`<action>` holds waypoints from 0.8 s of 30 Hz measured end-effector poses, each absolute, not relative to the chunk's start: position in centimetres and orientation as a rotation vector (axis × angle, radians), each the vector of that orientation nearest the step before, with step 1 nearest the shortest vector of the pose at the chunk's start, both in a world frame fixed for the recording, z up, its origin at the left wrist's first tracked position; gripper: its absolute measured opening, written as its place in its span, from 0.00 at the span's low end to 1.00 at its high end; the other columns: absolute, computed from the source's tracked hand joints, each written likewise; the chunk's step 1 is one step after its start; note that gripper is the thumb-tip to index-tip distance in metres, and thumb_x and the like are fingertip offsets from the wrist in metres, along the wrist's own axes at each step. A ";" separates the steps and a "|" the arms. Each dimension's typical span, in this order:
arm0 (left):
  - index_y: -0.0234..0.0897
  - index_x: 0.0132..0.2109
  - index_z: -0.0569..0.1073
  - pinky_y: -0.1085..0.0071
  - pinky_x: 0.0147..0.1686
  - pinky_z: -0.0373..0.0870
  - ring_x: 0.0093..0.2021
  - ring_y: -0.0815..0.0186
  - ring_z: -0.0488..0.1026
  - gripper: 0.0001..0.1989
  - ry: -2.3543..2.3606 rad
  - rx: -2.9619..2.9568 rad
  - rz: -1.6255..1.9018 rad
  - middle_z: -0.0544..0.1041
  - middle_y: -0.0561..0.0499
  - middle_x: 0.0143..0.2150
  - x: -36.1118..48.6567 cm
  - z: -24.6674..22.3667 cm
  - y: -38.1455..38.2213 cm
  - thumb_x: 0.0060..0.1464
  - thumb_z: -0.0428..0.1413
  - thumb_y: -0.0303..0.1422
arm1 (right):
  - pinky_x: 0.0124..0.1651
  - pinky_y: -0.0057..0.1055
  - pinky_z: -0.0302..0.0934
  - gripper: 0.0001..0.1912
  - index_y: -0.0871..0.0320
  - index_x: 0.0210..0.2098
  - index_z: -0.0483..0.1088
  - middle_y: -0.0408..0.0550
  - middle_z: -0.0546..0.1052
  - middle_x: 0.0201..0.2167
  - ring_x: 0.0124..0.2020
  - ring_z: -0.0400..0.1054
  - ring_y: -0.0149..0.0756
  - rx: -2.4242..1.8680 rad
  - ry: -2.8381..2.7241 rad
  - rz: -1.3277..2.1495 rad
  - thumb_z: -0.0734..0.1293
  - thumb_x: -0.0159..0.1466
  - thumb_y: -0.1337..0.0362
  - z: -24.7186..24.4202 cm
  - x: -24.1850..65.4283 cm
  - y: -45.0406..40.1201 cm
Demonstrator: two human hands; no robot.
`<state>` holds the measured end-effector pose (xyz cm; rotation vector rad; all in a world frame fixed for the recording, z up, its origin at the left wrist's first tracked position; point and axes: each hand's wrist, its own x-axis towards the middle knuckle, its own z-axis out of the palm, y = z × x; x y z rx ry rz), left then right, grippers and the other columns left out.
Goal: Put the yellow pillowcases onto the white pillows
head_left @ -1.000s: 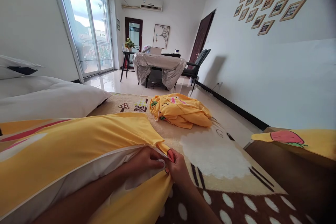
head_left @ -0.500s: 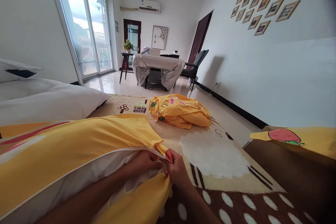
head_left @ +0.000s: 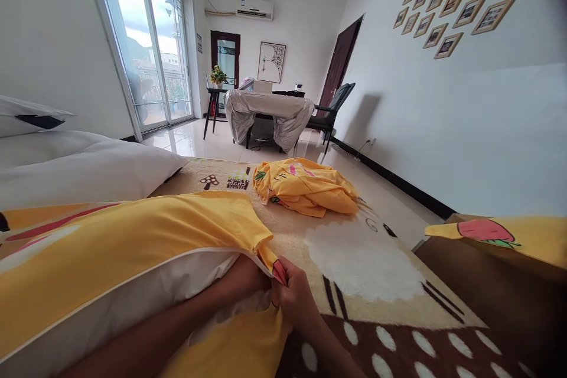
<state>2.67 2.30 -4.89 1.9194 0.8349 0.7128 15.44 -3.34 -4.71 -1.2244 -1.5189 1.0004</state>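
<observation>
A yellow pillowcase [head_left: 146,236] with a printed pattern spreads across the lower left, its white-edged opening facing me. White material [head_left: 190,277] shows inside; whether it is a pillow or lining I cannot tell. My right hand [head_left: 297,292] is closed on the pillowcase's edge near the corner, where a bit of red print sticks out between thumb and fingers. Through the opening reaches my left hand [head_left: 253,276], close beside the right one. Cloth and the right hand hide its fingertips. Both hands are over a patterned blanket [head_left: 367,254].
A crumpled yellow cloth [head_left: 305,186] lies on the blanket ahead. White pillows [head_left: 88,162] rest at the left. To the right, yellow printed fabric [head_left: 531,236] hangs over a brown box-like thing [head_left: 491,289]. Farther off stand a covered table [head_left: 270,103] and a black chair [head_left: 334,109].
My left hand's fingers, partly visible beside the right hand before, are now mostly hidden in the pillowcase's corner. The right hand keeps its grip, shifted slightly left and down.
</observation>
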 end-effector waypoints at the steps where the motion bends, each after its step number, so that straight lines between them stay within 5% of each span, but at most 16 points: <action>1: 0.35 0.23 0.75 0.69 0.39 0.65 0.32 0.63 0.67 0.04 0.830 1.926 0.719 0.76 0.51 0.28 2.7 -5.0 2.3 0.39 0.56 0.24 | 0.21 0.25 0.47 0.06 0.55 0.23 0.56 0.34 0.58 0.15 0.17 0.53 0.26 -1.227 -1.515 1.004 0.58 0.56 0.67 -4.7 15.5 -3.3; 13: 0.33 0.30 0.77 0.73 0.34 0.66 0.32 0.65 0.70 0.14 0.843 1.789 0.785 0.76 0.52 0.28 2.3 -3.1 1.0 0.34 0.51 0.19 | 0.21 0.25 0.48 0.05 0.56 0.24 0.58 0.35 0.58 0.17 0.18 0.52 0.26 -1.252 -1.489 1.040 0.61 0.55 0.66 -4.0 15.9 -3.1; 24: 0.32 0.29 0.73 0.74 0.31 0.63 0.31 0.66 0.68 0.06 0.853 1.629 0.812 0.74 0.53 0.28 2.5 -2.7 0.7 0.39 0.55 0.24 | 0.26 0.27 0.57 0.27 0.61 0.29 0.69 0.45 0.71 0.25 0.25 0.64 0.32 -1.201 -1.386 1.322 0.62 0.55 0.40 -3.3 20.3 -0.7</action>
